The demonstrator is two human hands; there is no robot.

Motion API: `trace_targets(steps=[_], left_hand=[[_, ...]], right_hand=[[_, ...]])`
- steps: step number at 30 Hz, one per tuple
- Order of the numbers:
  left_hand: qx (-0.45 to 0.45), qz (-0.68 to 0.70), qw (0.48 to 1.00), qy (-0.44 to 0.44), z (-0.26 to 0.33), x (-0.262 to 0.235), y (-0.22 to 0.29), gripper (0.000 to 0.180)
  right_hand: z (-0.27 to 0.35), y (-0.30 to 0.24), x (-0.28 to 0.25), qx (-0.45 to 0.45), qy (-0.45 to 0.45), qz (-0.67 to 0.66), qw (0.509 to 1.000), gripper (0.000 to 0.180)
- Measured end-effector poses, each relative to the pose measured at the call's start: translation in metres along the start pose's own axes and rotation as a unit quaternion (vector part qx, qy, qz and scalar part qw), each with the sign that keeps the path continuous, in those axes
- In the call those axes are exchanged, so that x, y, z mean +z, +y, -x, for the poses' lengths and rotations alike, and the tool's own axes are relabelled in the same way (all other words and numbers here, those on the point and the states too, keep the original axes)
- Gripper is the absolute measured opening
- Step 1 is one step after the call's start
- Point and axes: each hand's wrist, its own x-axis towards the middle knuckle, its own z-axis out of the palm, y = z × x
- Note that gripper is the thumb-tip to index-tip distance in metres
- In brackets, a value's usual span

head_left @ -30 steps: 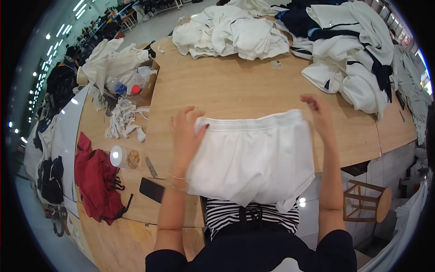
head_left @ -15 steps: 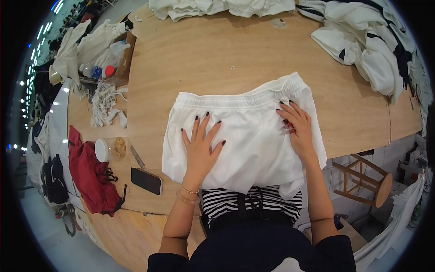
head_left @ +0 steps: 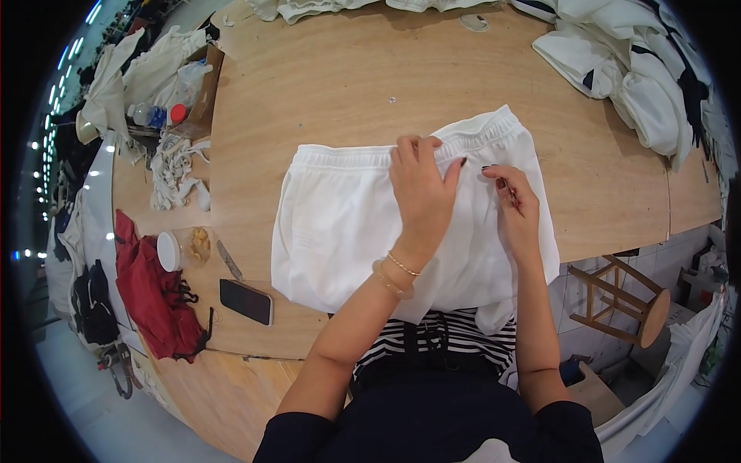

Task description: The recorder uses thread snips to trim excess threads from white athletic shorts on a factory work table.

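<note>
White shorts with a gathered elastic waistband lie on the wooden table in front of me, their lower part hanging toward my lap. My left hand is at the middle of the waistband, its fingers bent over the band and its thumb on the cloth to the right; the fingertips are hidden. Just right of it, my right hand hovers over or rests on the shorts with curled fingers. Something small and dark red shows within those fingers, too small to make out.
At the left are a phone, a narrow blade-like tool, a lidded jar, red cloth and a cardboard box holding bottles. White garments are heaped at the far right. A wooden stool stands below the table's right edge.
My left hand has moved right and up from lying spread on the shorts to the middle of the waistband. My right hand's fingers have curled in. The view has shifted slightly.
</note>
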Motion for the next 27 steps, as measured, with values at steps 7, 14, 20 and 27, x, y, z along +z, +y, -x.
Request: trace_targets(steps=[7,14,20,27], left_hand=[[0.013,0.008,0.985,-0.171,-0.040,-0.037,-0.052,0.020],[0.082,0.087,0.953,-0.279,-0.057,-0.046,-0.048,0.014],[-0.111,0.374,0.865,-0.316,-0.063,-0.061,-0.035,0.027],[-0.100,0.378,0.857,-0.336,-0.062,-0.071,-0.033,0.046]], right_hand=[[-0.007,-0.013,-0.013,0.077,0.014,-0.061,0.995,0.019],[-0.017,-0.025,0.010,0.102,-0.003,-0.077,0.992,0.017],[-0.018,-0.039,0.021,0.097,0.022,-0.104,0.990,0.013],[-0.012,-0.059,0.050,0.006,0.063,-0.011,0.998,0.016]])
